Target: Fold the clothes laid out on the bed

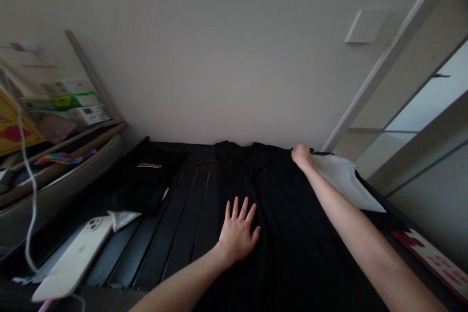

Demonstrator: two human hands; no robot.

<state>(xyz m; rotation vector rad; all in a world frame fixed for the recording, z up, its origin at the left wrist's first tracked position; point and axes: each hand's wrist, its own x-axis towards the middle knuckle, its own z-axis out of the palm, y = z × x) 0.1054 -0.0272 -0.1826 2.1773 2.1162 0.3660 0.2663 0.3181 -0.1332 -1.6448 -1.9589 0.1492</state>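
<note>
A black garment [288,224], seemingly a shirt, lies spread over the dark slatted surface. My left hand [238,234] rests flat on its left part, fingers spread. At the far right, by the wall, my right hand [302,155] is closed on the garment's upper edge; the fingertips are partly hidden. White folded cloth [345,178] lies just right of that hand. To the left sits a folded black garment [142,180] with small light lettering.
A white phone [75,258] and a white cable [32,190] are at the front left. Boxes [86,107] stand on a shelf at the far left. A wall [234,58] rises behind the slatted surface [179,209]. A patterned flat item [435,258] lies at the right edge.
</note>
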